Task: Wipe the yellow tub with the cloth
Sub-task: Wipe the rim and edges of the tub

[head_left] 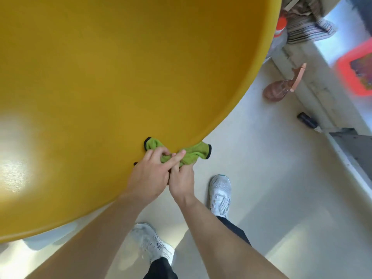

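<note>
The big yellow tub [112, 73] fills the upper left of the head view, its smooth curved surface facing me. A green cloth with black trim [191, 153] is bunched at the tub's lower right edge, part on the yellow surface and part hanging past it. My left hand [151, 174] presses on the cloth with fingers curled over it. My right hand [182, 178] grips the cloth from below, touching the left hand.
My two white sneakers [220, 195] stand on the pale floor under the tub's edge. A brown shoe [275, 90] and a dark bottle [307, 119] lie by the right wall. A red crate [354, 67] and striped fabric [308, 27] are at the upper right.
</note>
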`<state>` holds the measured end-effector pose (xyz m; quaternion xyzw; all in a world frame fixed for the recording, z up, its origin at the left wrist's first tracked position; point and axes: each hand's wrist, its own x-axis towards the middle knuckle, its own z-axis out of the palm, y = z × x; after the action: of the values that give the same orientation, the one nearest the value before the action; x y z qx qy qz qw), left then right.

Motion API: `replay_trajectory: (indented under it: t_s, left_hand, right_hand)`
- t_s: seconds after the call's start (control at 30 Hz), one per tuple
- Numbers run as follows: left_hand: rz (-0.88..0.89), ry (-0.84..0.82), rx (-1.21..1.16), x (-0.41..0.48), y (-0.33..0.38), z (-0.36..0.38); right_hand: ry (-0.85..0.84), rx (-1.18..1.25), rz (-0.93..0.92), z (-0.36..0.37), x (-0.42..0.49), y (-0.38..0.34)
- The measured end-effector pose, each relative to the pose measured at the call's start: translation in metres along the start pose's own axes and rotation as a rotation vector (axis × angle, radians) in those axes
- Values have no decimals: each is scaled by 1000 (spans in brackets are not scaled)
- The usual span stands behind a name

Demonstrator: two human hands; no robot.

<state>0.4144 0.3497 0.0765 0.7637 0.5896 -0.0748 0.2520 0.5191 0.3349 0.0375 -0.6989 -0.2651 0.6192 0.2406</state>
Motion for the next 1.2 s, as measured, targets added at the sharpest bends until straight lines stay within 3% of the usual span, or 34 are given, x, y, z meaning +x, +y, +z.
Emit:
replay_trajectory:
  t_s: [0.1, 0.2, 0.33, 0.5, 0.6, 0.7, 0.77, 0.8, 0.9, 1.03, 1.1, 1.2]
  left_hand:
    - [-60, 21, -144, 7, 15, -11]
    - [-76, 55, -426, 51, 57, -33]
    - [-91, 80, -537, 91, 79, -60]
    - [-130, 174, -474, 36, 35, -24]
    - [-389, 259, -540, -38, 4, 20]
    - [-910, 38, -1138, -96, -4, 48]
    - [-1139, -161, -1497, -106, 1, 52]
    - [-1194, -178, -1710, -103, 1, 53]
    - [-1134, -77, -2238, -70, -2, 49]
    - [-1319, 142, -2311, -35, 14, 37]
    - [-1413, 329, -2358, -27, 20, 36]
    - [-1455, 520, -2453, -10, 30, 33]
  right_hand:
    - [168, 11, -41, -6, 6, -13]
    - [369, -46, -209, -56, 35, -63]
    - [464, -99, -343, -91, 66, -107]
    - [571, 29, -184, -37, 57, -68]
    - [593, 118, -84, 4, 37, -47]
    - [493, 102, 67, 46, 7, -22]
    - [372, 53, 196, 66, -14, -7]
    - [288, 11, 270, 71, -22, -3]
    - [0, -112, 460, 67, -34, -9]
    - [-231, -485, 455, 40, -32, -42]
    - [-262, -817, 370, 24, -30, -59]
    - [-59, -1263, 77, -4, -21, -82]
